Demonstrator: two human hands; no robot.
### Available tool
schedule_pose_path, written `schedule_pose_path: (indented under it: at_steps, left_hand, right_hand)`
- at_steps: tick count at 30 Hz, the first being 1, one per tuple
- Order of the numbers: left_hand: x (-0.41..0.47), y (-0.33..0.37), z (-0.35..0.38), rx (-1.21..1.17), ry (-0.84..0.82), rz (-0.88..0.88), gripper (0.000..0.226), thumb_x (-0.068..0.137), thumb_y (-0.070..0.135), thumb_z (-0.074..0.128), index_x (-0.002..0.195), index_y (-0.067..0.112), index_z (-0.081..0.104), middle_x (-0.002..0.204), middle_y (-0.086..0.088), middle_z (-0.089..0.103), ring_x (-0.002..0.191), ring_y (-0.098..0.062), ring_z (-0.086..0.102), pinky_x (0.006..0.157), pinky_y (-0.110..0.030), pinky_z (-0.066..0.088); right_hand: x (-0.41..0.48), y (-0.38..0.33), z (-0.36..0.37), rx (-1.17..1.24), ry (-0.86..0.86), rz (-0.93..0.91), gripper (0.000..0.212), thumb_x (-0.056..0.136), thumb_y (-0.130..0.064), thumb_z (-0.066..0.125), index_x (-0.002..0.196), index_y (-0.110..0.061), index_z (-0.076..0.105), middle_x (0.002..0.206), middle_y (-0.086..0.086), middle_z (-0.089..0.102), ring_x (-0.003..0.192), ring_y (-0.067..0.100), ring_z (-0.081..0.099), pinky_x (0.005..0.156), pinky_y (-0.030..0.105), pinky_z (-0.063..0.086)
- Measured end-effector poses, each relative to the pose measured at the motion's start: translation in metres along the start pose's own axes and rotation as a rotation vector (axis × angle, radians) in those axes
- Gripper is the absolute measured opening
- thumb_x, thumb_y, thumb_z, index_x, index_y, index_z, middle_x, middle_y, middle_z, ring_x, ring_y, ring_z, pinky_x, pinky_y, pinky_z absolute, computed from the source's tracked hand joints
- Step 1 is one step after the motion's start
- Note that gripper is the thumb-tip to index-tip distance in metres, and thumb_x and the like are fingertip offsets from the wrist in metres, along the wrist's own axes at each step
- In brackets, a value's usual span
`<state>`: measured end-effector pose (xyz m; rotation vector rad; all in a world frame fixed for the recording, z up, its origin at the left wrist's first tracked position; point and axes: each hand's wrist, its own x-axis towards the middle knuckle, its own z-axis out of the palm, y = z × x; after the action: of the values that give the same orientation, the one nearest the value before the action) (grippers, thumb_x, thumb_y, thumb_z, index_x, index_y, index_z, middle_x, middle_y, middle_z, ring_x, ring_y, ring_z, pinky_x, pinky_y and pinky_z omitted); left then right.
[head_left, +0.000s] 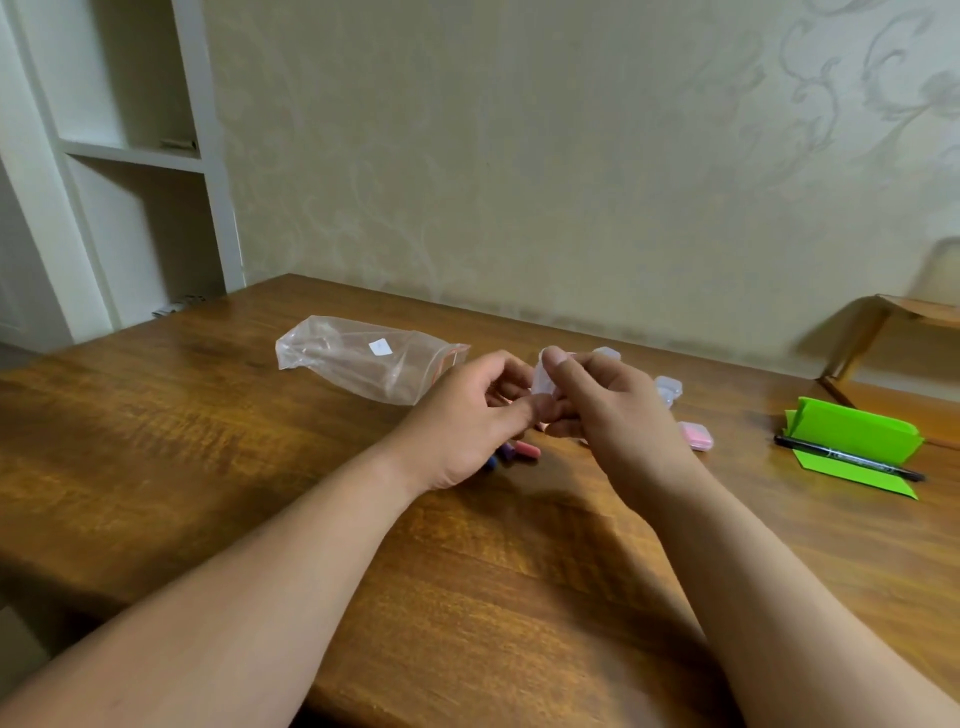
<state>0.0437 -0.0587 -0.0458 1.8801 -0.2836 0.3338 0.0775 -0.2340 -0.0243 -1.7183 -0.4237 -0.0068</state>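
Above the wooden table (260, 467), my right hand (618, 410) and my left hand (467, 421) meet around a small clear plastic case (542, 387). My right thumb presses its upper edge and my left thumb pinches its lower edge; most of the case is hidden by fingers. Small pink and purple pieces (514, 451) lie on the table under my left hand. A pink-filled little case (696, 435) and a clear one (668, 388) sit right of my right hand.
A clear zip bag (363, 364) with a red seal lies behind my left hand. Folded green paper (857, 441) with a black marker (852, 460) across it lies at the right. A white shelf unit (130, 156) stands at the left, a wallpapered wall behind.
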Motion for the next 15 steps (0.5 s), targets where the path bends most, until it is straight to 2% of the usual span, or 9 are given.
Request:
schedule_pose_path:
  at_steps: [4, 9, 13, 15]
  left_hand:
    - [-0.0026, -0.0033, -0.0028, 0.095, 0.000, -0.003, 0.013, 0.105, 0.033, 0.072, 0.114, 0.023, 0.070, 0.103, 0.007, 0.073, 0.096, -0.004, 0.072, 0.081, -0.024, 0.062]
    - [-0.0032, -0.0002, -0.0047, 0.043, 0.011, -0.021, 0.023, 0.100, 0.039, 0.074, 0.111, 0.019, 0.072, 0.100, 0.001, 0.073, 0.090, -0.011, 0.075, 0.078, -0.031, 0.065]
    - [-0.0024, -0.0017, -0.0074, 0.033, 0.045, 0.003, 0.014, 0.102, 0.027, 0.074, 0.107, 0.014, 0.072, 0.097, -0.005, 0.069, 0.084, -0.010, 0.072, 0.071, -0.024, 0.061]
    - [-0.0023, -0.0016, -0.0088, 0.009, 0.031, -0.009, 0.015, 0.102, 0.026, 0.074, 0.108, 0.013, 0.072, 0.095, -0.004, 0.070, 0.083, -0.011, 0.073, 0.072, -0.026, 0.062]
  right_hand:
    - [-0.0011, 0.0030, -0.0006, -0.031, -0.064, 0.013, 0.047, 0.105, -0.054, 0.056, 0.101, -0.011, 0.076, 0.082, 0.006, 0.077, 0.076, 0.018, 0.073, 0.076, 0.036, 0.061]
    - [-0.0005, 0.0039, -0.0014, 0.112, -0.127, 0.060, 0.051, 0.108, -0.052, 0.050, 0.099, -0.008, 0.073, 0.084, 0.008, 0.074, 0.078, 0.023, 0.070, 0.076, 0.038, 0.058]
    - [0.0027, 0.0061, -0.0029, 0.119, -0.195, 0.055, 0.045, 0.103, -0.049, 0.061, 0.105, -0.006, 0.075, 0.094, 0.014, 0.076, 0.084, 0.026, 0.070, 0.079, 0.038, 0.056]
    - [0.0029, 0.0059, -0.0035, 0.109, -0.201, 0.049, 0.043, 0.102, -0.048, 0.063, 0.107, -0.007, 0.075, 0.097, 0.015, 0.076, 0.086, 0.026, 0.070, 0.081, 0.040, 0.057]
